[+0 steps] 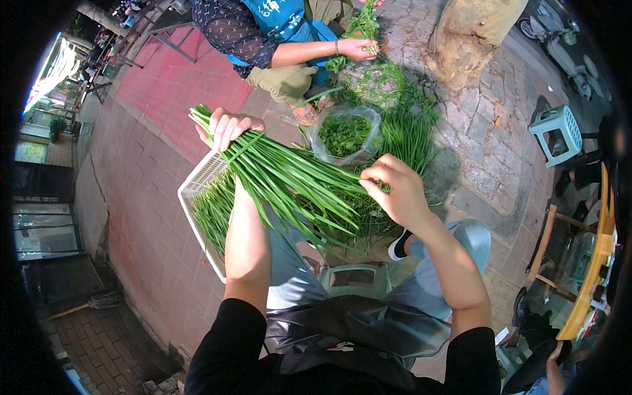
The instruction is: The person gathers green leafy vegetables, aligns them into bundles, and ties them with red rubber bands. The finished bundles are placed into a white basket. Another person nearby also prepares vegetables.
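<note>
My left hand grips a thick bunch of garlic chives near the cut stem ends. The long flat leaves fan down and to the right across my lap. At the far tips, the thumb and forefinger of my right hand pinch a few leaf ends. Beneath my left forearm stands a white plastic basket, holding more chives laid side by side. On the ground beyond my right hand lies another pile of chives. Loose trimmings partly hidden by the bunch lie between my feet.
A clear plastic bag of leafy greens stands ahead. Across from me, a person in a blue apron holds a bunch of leafy herbs above a heap of greens. A tree trunk and a plastic stool stand to the right.
</note>
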A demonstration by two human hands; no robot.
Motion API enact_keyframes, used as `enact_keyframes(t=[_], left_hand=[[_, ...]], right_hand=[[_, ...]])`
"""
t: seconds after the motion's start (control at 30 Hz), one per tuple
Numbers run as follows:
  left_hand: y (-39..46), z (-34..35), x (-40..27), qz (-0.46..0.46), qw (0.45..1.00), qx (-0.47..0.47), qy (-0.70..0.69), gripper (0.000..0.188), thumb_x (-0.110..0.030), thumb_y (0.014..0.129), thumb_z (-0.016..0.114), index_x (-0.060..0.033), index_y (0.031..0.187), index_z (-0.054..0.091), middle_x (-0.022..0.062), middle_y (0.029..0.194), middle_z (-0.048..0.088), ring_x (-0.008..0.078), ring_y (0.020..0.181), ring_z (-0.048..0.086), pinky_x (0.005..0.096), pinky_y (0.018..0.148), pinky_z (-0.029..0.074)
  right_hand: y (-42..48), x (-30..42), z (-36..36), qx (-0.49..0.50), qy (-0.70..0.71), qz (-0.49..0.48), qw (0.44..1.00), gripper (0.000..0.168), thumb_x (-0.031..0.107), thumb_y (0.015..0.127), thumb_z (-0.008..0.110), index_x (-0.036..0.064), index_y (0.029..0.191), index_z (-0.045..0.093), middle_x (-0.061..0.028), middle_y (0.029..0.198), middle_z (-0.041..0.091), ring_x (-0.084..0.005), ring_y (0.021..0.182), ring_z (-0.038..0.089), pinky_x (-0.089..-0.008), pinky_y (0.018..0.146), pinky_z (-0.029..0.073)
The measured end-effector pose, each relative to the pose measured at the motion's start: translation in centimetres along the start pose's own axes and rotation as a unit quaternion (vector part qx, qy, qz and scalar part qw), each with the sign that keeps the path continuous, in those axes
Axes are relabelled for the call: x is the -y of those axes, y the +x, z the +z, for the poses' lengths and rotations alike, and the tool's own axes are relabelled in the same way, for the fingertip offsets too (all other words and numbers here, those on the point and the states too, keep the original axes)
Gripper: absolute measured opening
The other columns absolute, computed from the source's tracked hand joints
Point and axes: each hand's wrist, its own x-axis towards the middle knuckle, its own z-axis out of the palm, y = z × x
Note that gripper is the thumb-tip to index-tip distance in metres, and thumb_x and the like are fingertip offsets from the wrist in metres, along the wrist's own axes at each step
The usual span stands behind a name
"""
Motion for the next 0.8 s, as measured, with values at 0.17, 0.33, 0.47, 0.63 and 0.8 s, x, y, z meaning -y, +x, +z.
enact_keyframes(t=[0.17, 0.33, 0.47, 0.63, 0.8], left_hand=[[0.0, -0.8, -0.2, -0.001, 1.0, -0.002, -0.004, 0.028, -0.033, 0.09, 0.052, -0.0148, 0.07, 0.043, -0.0108, 0.053, 0.049, -0.0016, 0.049, 0.048, 0.0177, 0.062, 0.038], [-0.2, -0.8, -0.5, -0.012, 1.0, -0.004, 0.004, 0.03, -0.036, 0.091, 0.049, -0.0164, 0.068, 0.042, -0.0111, 0.054, 0.049, -0.0015, 0.05, 0.047, 0.0183, 0.064, 0.038], [-0.2, -1.3, -0.7, -0.029, 0.998, -0.041, 0.036, 0.032, -0.039, 0.089, 0.049, -0.016, 0.068, 0.041, -0.0102, 0.055, 0.048, 0.0013, 0.051, 0.047, 0.0212, 0.064, 0.039], [-1.3, -0.9, 1.0, -0.145, 0.856, -0.176, 0.464, 0.025, -0.034, 0.084, 0.058, -0.0101, 0.08, 0.05, 0.0004, 0.059, 0.049, 0.012, 0.052, 0.046, 0.0305, 0.055, 0.039], [-2.5, -1.3, 4.8, -0.238, 0.865, -0.134, 0.42, 0.027, -0.025, 0.082, 0.061, -0.0052, 0.096, 0.047, 0.0103, 0.068, 0.052, 0.0217, 0.058, 0.053, 0.0358, 0.057, 0.045]], right_hand=[[-0.3, -1.5, -0.2, 0.064, 0.34, 0.2, 0.917, 0.014, 0.012, 0.086, 0.057, -0.001, 0.091, 0.06, -0.0039, 0.086, 0.062, -0.007, 0.071, 0.051, -0.0209, 0.066, 0.042], [0.0, -1.5, -0.3, 0.099, 0.358, 0.214, 0.903, 0.015, 0.012, 0.087, 0.055, -0.001, 0.093, 0.06, -0.003, 0.085, 0.062, -0.0065, 0.075, 0.052, -0.0212, 0.068, 0.042], [-0.4, -1.6, -0.6, 0.029, 0.217, 0.213, 0.952, 0.013, 0.011, 0.085, 0.057, 0.0, 0.091, 0.06, -0.0038, 0.084, 0.062, -0.0088, 0.075, 0.055, -0.0231, 0.067, 0.043], [0.5, -1.7, -1.9, -0.079, 0.011, 0.102, 0.992, 0.024, 0.011, 0.081, 0.062, 0.002, 0.102, 0.056, -0.0108, 0.104, 0.058, -0.0229, 0.09, 0.058, -0.031, 0.078, 0.044], [0.6, -1.1, -0.7, 0.013, 0.002, 0.033, 0.999, 0.069, 0.03, 0.073, 0.073, 0.005, 0.129, 0.041, -0.0175, 0.128, 0.045, -0.032, 0.119, 0.044, -0.04, 0.099, 0.035]])
